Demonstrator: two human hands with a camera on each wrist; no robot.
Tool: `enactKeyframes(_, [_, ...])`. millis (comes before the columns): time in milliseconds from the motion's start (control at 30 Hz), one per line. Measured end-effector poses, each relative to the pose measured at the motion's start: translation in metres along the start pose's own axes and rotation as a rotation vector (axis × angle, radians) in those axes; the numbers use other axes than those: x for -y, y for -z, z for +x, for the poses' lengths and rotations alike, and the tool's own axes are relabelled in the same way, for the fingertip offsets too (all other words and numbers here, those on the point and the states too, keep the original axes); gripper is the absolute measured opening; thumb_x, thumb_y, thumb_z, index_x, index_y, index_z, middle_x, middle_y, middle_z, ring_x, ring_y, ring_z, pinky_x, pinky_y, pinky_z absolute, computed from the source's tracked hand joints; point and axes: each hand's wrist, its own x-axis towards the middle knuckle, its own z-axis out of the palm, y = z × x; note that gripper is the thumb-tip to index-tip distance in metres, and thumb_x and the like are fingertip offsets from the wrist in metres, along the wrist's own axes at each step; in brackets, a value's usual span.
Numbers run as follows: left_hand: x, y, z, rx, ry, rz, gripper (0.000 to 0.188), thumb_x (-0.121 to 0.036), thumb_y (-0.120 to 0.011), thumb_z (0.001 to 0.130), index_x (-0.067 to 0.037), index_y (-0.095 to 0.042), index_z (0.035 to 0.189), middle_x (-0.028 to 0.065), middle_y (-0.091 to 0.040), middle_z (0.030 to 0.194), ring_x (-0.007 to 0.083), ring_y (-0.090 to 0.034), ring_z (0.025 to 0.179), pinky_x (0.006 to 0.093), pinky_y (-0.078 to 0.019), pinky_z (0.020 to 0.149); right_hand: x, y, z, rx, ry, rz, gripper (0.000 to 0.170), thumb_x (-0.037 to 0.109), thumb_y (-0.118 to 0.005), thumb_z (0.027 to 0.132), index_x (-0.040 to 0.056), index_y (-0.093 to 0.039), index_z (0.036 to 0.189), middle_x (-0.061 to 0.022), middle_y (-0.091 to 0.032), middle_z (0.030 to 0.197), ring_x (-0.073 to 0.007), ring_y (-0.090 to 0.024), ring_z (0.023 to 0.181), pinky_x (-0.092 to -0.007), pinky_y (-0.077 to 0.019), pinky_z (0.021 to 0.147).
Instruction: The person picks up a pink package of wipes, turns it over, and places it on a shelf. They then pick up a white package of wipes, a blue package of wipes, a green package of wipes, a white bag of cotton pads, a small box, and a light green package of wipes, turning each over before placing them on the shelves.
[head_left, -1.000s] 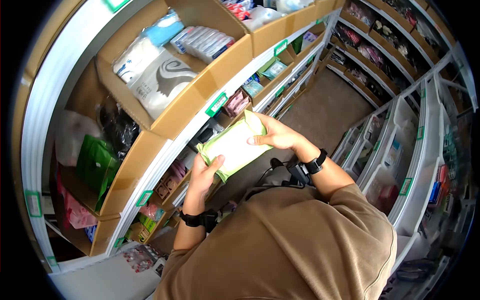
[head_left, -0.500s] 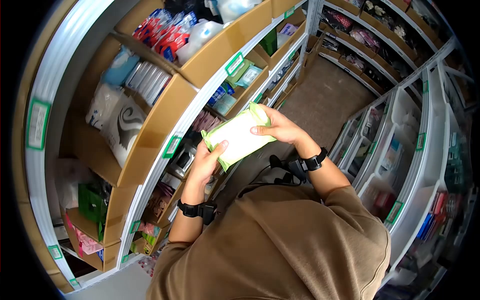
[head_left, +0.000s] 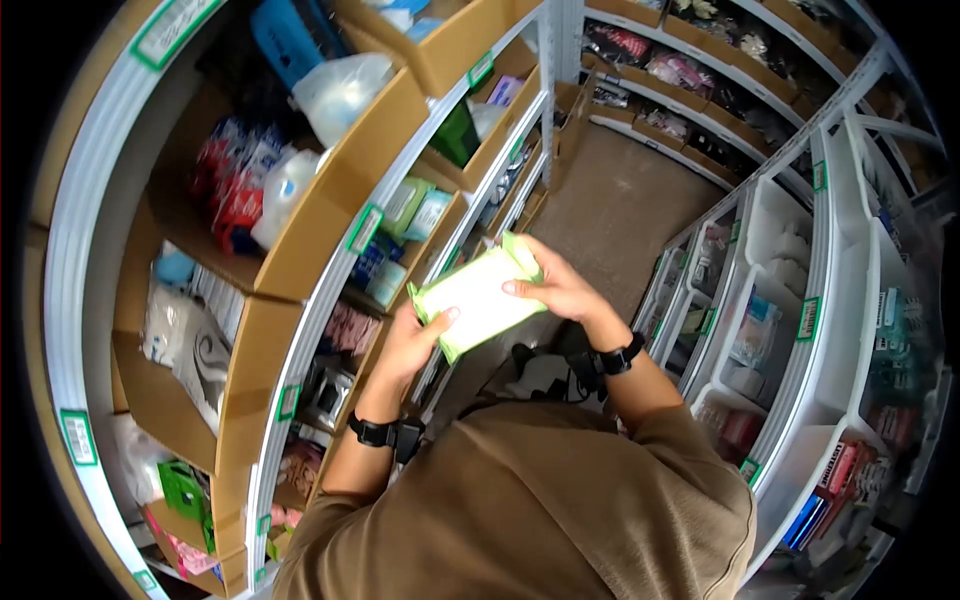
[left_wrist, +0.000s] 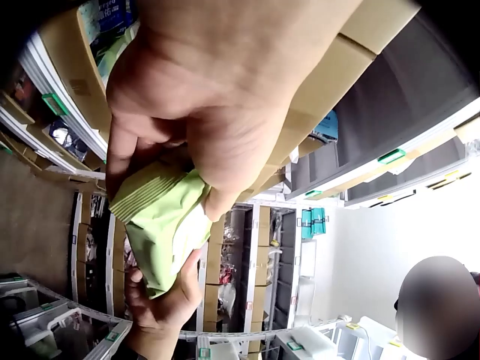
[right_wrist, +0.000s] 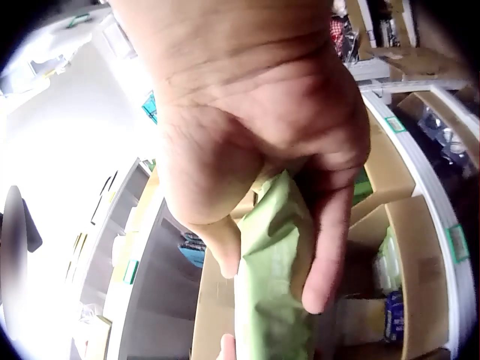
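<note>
A soft light green packet (head_left: pixel 478 300) with crimped ends is held between both hands in front of the chest, its pale face turned up and washed out by glare. My left hand (head_left: pixel 404 345) grips its left end, thumb on top. The opposite end is in my right hand (head_left: pixel 566 284), thumb likewise over the upper face. In the left wrist view, the packet (left_wrist: pixel 157 225) shows its ridged seal by the left hand's fingers. From the right wrist, thumb and fingers straddle the packet (right_wrist: pixel 274 277) on its two sides.
Left of the aisle, shelves carry cardboard bins (head_left: pixel 340 185) of bagged goods, with green-framed labels on the edges. White plastic bins (head_left: pixel 790 250) line the right side. More shelving crosses the far end beyond the brown floor (head_left: pixel 625 190).
In the head view the left shelves have slid down and left, bringing bins from farther along the aisle closer. Both hands keep their hold on the packet.
</note>
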Motion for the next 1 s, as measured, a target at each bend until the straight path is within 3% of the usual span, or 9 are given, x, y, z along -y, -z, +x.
enactKeyframes(100, [-0.001, -0.006, 0.011, 0.088, -0.036, -0.001, 0.048, -0.013, -0.068, 0.090, 0.002, -0.052, 0.132, 0.0079, -0.066, 0.113, 0.0127, -0.061, 0.098, 0.0287, -0.0488, 0.087, 0.005, 0.009, -0.007, -0.019, 0.010, 0.062, 0.067, 0.018, -0.074, 0.085, 0.0050, -0.039, 0.141, -0.0103, -0.056, 0.125, -0.0198, -0.051, 0.118, -0.0329, -0.0411, 0.099])
enactKeyframes(133, [0.003, -0.004, 0.015, 0.114, -0.052, 0.030, 0.039, -0.013, -0.066, 0.092, 0.003, -0.055, 0.125, 0.0062, -0.065, 0.112, 0.0120, -0.060, 0.096, 0.0282, -0.0492, 0.084, 0.004, 0.009, -0.008, -0.025, 0.024, 0.059, 0.067, 0.018, -0.074, 0.085, 0.0050, -0.039, 0.141, -0.0103, -0.056, 0.125, -0.0198, -0.051, 0.118, -0.0329, -0.0411, 0.099])
enactKeyframes(200, [0.003, -0.002, 0.022, 0.148, -0.056, 0.045, 0.038, -0.013, -0.065, 0.092, 0.004, -0.055, 0.125, 0.0059, -0.065, 0.112, 0.0119, -0.060, 0.097, 0.0285, -0.0492, 0.085, 0.001, 0.010, -0.008, -0.067, 0.044, 0.116, 0.067, 0.017, -0.074, 0.085, 0.0051, -0.039, 0.141, -0.0096, -0.055, 0.125, -0.0197, -0.051, 0.118, -0.0328, -0.0407, 0.099])
enactKeyframes(433, [-0.009, -0.004, 0.031, 0.166, -0.044, 0.106, 0.044, -0.014, -0.064, 0.093, 0.004, -0.051, 0.131, 0.0075, -0.063, 0.117, 0.0127, -0.058, 0.103, 0.0287, -0.0468, 0.090, 0.000, 0.018, -0.005, -0.016, -0.014, 0.263, 0.064, 0.013, -0.073, 0.086, 0.0058, -0.036, 0.137, -0.0101, -0.056, 0.127, -0.0172, -0.054, 0.114, -0.0319, -0.0451, 0.093])
enactKeyframes(600, [-0.017, -0.007, 0.034, 0.158, -0.039, 0.189, 0.043, -0.015, -0.063, 0.094, 0.005, -0.050, 0.131, 0.0091, -0.062, 0.120, 0.0129, -0.057, 0.106, 0.0287, -0.0450, 0.093, -0.015, 0.018, -0.004, -0.036, 0.058, 0.293, 0.059, 0.015, -0.072, 0.088, 0.0061, -0.034, 0.132, -0.0106, -0.059, 0.120, -0.0171, -0.057, 0.108, -0.0312, -0.0470, 0.090])
enactKeyframes(933, [-0.010, -0.010, 0.046, 0.147, 0.056, 0.206, 0.045, -0.021, -0.067, 0.092, 0.006, -0.053, 0.126, 0.0096, -0.066, 0.111, 0.0129, -0.060, 0.099, 0.0280, -0.0477, 0.086, -0.048, 0.028, -0.006, -0.034, 0.046, 0.324, 0.058, 0.017, -0.069, 0.090, 0.0057, -0.031, 0.132, -0.0128, -0.060, 0.115, -0.0168, -0.056, 0.107, -0.0313, -0.0468, 0.087])
enactKeyframes(1000, [-0.001, 0.001, 0.045, 0.104, 0.060, 0.254, 0.053, -0.026, -0.070, 0.090, 0.005, -0.050, 0.129, 0.0101, -0.065, 0.112, 0.0134, -0.060, 0.099, 0.0287, -0.0483, 0.086, -0.045, 0.026, 0.002, -0.009, 0.034, 0.364, 0.058, 0.017, -0.068, 0.090, 0.0058, -0.032, 0.134, -0.0141, -0.054, 0.127, -0.0201, -0.054, 0.116, -0.0332, -0.0456, 0.096])
